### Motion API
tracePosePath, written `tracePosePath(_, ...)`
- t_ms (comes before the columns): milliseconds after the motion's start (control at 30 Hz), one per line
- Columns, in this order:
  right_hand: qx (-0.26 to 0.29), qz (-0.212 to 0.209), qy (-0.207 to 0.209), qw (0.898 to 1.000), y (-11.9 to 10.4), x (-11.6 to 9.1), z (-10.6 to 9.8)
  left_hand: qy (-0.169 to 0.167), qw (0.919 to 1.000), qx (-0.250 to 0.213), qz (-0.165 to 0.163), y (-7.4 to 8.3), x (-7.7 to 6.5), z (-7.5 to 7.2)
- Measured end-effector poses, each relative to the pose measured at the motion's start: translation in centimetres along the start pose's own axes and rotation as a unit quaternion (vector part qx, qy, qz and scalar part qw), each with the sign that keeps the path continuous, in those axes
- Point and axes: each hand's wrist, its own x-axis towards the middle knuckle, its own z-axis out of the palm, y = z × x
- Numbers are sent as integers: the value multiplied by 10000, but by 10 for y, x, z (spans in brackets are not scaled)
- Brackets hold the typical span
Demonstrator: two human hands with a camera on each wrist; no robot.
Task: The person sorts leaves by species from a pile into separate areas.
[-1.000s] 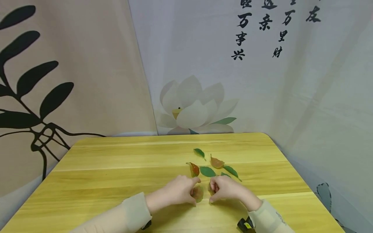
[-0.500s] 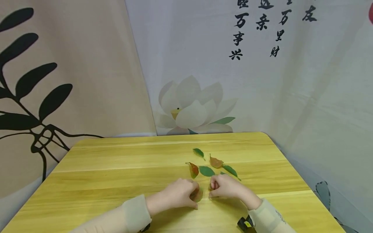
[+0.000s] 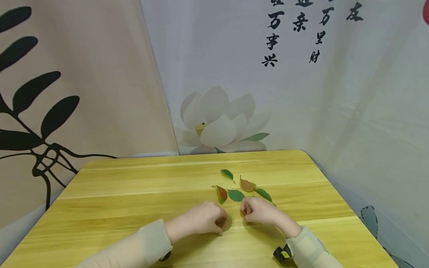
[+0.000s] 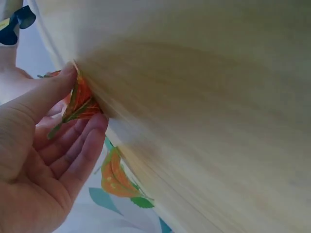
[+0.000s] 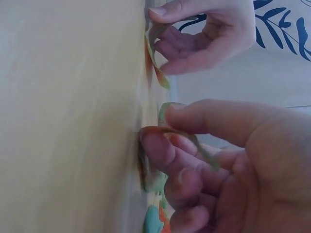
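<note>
My left hand (image 3: 204,219) pinches the edges of an orange-red leaf (image 4: 83,99) between thumb and fingertips, close over the wooden table. The leaf's green stem points back toward the palm in the left wrist view. To its right, my right hand (image 3: 261,212) holds a second leaf (image 5: 197,145), orange and green and bent, between thumb and index finger. Past the hands lie a red-and-green leaf (image 3: 221,194), a green leaf (image 3: 236,195) and a brownish-orange leaf (image 3: 247,185). Most of the right hand's leaf is hidden by its fingers in the head view.
Farther back on the wooden table (image 3: 134,186) lies one green leaf (image 3: 227,174), with another green leaf (image 3: 263,194) just beyond the right hand. Behind the table hangs a pale cloth (image 3: 218,67) printed with a lotus, dark leaves and writing.
My left fingers have drawn in around the leaf's edges. My right hand has shifted slightly away from the body, and a bit of orange leaf now shows under its fingers.
</note>
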Motion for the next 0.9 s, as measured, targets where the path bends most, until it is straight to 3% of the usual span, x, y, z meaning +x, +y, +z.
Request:
tracePosePath(200, -87, -16, 52, 9999, 0, 0, -5, 51, 9989, 373, 266, 0, -1, -3)
tracePosePath(400, 1, -15, 148, 9999, 2, 1, -7, 445, 9953, 752, 417, -1, -3, 0)
tracePosePath(600, 702, 153, 92, 9974, 6, 4, -4, 768, 9913, 910, 568, -4, -6, 2)
tracePosePath(767, 1126, 198, 158, 9933, 12, 6, -2, 994, 9888, 801, 779, -8, -9, 1)
tracePosePath(900, 1274, 268, 270, 9911, 16, 6, -2, 878, 9937, 259, 639, -14, -14, -2)
